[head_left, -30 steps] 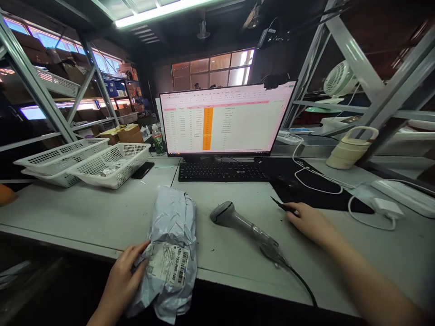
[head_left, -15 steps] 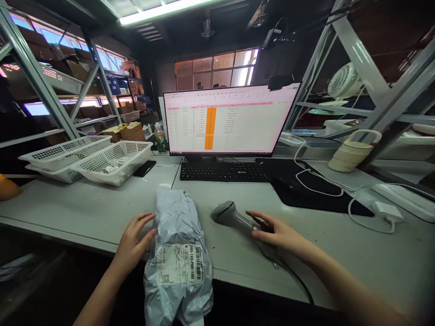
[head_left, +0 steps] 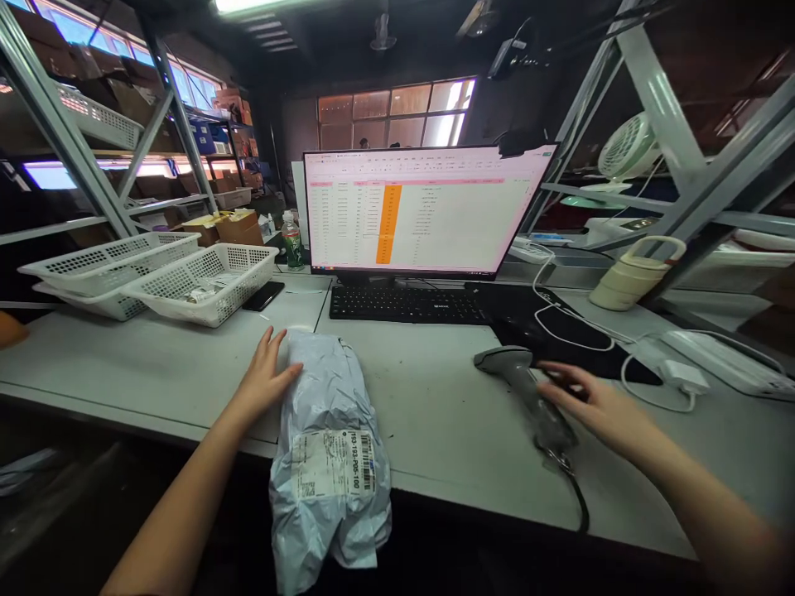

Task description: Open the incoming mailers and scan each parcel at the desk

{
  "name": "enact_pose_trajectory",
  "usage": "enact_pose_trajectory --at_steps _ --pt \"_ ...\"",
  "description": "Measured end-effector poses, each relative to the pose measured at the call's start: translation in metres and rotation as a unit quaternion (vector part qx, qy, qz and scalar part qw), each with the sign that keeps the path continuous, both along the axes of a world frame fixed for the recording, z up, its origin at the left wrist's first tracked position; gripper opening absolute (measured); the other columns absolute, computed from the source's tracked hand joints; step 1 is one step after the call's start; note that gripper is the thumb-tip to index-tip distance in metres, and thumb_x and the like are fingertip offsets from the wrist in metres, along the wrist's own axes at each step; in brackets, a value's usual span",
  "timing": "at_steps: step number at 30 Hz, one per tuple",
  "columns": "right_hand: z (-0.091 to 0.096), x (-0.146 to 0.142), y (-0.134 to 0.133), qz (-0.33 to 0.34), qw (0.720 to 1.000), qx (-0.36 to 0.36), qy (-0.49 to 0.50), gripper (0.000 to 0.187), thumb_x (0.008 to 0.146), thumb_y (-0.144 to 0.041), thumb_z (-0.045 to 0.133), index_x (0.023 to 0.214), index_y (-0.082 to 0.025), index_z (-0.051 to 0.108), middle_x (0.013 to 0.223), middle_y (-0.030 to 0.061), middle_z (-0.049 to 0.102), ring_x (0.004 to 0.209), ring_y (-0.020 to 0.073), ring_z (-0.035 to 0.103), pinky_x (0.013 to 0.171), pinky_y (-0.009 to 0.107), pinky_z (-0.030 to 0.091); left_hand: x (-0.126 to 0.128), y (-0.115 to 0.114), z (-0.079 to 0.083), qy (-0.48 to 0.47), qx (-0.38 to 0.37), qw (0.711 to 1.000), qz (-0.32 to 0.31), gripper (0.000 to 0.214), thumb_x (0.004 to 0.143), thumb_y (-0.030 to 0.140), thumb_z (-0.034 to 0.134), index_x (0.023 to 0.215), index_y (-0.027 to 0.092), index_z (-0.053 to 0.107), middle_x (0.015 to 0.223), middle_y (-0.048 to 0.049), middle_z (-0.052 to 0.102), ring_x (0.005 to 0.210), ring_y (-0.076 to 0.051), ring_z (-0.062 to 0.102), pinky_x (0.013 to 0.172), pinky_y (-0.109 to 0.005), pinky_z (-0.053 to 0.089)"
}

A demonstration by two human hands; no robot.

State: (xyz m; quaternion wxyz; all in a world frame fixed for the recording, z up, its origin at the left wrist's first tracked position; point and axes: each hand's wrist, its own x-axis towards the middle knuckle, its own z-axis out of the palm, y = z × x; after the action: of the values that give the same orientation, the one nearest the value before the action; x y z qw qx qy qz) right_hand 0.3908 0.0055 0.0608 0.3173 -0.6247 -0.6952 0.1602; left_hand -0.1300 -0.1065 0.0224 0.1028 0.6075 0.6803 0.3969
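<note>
A grey-white plastic parcel [head_left: 326,389] lies lengthwise before me, its lower end jutting past the table's front edge. On its upper face is a white shipping label [head_left: 332,463] with a barcode and print. My left hand [head_left: 267,377] rests at the parcel's upper left side, fingers spread, the thumb touching its top. To the right, a grey barcode scanner [head_left: 518,377] is tilted with its head toward the left, its handle blurred and its cord trailing down. My right hand [head_left: 584,397] has its thumb against the scanner's neck; the inside of the grip is dark and partly hidden.
A monitor [head_left: 428,215] showing a spreadsheet stands behind a black keyboard [head_left: 403,305]. White baskets [head_left: 204,310], a phone [head_left: 264,295] and a green bottle [head_left: 291,240] are at the left. At the right are a black mouse pad [head_left: 596,356], white cables, a power strip [head_left: 733,356] and a cream container [head_left: 627,281].
My right hand and the scanner have moved right, away from the parcel. My left hand has slid up along the parcel's side, and the view has shifted slightly.
</note>
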Motion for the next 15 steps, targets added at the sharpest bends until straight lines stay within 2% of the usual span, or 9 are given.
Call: enact_pose_trajectory --at_steps 2,3,4,6,8,9,12,15 --pt "0.018 -0.021 -0.005 -0.015 0.999 0.045 -0.002 0.05 0.08 -0.062 0.052 0.113 -0.028 0.071 0.112 0.0177 0.071 0.102 0.0376 0.066 0.085 0.052 0.05 -0.008 0.019 0.008 -0.016 0.008 1.0 0.011 0.077 0.084 0.047 0.065 0.151 0.019 0.038 0.165 -0.0152 0.017 0.153 -0.031 0.016 0.124 -0.05 0.017" --pt "0.026 -0.036 -0.007 0.001 0.998 0.069 0.002 0.05 0.084 -0.06 0.049 0.115 -0.027 0.07 0.112 0.0165 0.071 0.103 0.0361 0.065 0.088 0.052 0.049 -0.011 0.029 0.01 -0.038 0.008 0.999 0.015 0.077 0.082 0.044 0.067 0.149 0.019 0.04 0.165 -0.0155 0.02 0.153 -0.031 0.018 0.124 -0.049 0.017" --pt "0.031 -0.054 -0.008 0.033 0.996 0.079 0.009 0.05 0.086 -0.058 0.047 0.117 -0.026 0.069 0.108 0.0149 0.072 0.1 0.034 0.065 0.088 0.05 0.049 -0.013 0.039 0.012 -0.067 0.001 0.998 0.017 0.077 0.079 0.042 0.069 0.147 0.018 0.043 0.163 -0.0165 0.025 0.151 -0.032 0.023 0.123 -0.049 0.021" --pt "0.036 -0.097 -0.01 0.129 0.99 0.042 0.032 0.051 0.088 -0.057 0.047 0.118 -0.021 0.068 0.097 0.0113 0.073 0.081 0.0269 0.066 0.079 0.043 0.052 -0.014 0.057 0.011 -0.123 -0.028 0.992 0.011 0.074 0.075 0.042 0.073 0.14 0.016 0.051 0.151 -0.0197 0.044 0.139 -0.034 0.044 0.114 -0.048 0.036" --pt "0.03 -0.146 -0.008 0.232 0.969 -0.042 0.069 0.047 0.089 -0.051 0.049 0.119 -0.019 0.067 0.095 0.0088 0.072 0.065 0.0186 0.06 0.067 0.035 0.051 -0.013 0.07 0.006 -0.154 -0.061 0.986 -0.009 0.062 0.072 0.046 0.074 0.124 0.014 0.064 0.124 -0.0174 0.066 0.111 -0.032 0.063 0.096 -0.044 0.051" --pt "0.024 -0.17 -0.006 0.264 0.956 -0.086 0.092 0.043 0.088 -0.047 0.053 0.117 -0.019 0.067 0.097 0.008 0.072 0.061 0.0158 0.058 0.064 0.032 0.05 -0.011 0.073 0.003 -0.159 -0.071 0.985 -0.019 0.054 0.072 0.048 0.073 0.113 0.014 0.069 0.108 -0.0138 0.071 0.098 -0.03 0.067 0.087 -0.04 0.054" --pt "0.005 -0.234 0.0 0.291 0.921 -0.198 0.168 0.035 0.083 -0.038 0.064 0.113 -0.019 0.068 0.097 0.0056 0.072 0.06 0.0134 0.059 0.063 0.029 0.048 -0.006 0.075 -0.004 -0.164 -0.046 0.985 -0.013 0.031 0.073 0.045 0.069 0.085 0.016 0.074 0.078 -0.0041 0.067 0.079 -0.023 0.062 0.076 -0.033 0.051" --pt "-0.01 -0.278 0.007 0.297 0.905 -0.217 0.214 0.03 0.08 -0.038 0.068 0.103 -0.019 0.07 0.09 0.0042 0.072 0.07 0.0165 0.061 0.067 0.029 0.048 0.001 0.067 0.0 -0.155 0.034 0.987 0.028 0.018 0.073 0.036 0.068 0.072 0.018 0.071 0.075 -0.0018 0.059 0.08 -0.019 0.055 0.079 -0.03 0.046"
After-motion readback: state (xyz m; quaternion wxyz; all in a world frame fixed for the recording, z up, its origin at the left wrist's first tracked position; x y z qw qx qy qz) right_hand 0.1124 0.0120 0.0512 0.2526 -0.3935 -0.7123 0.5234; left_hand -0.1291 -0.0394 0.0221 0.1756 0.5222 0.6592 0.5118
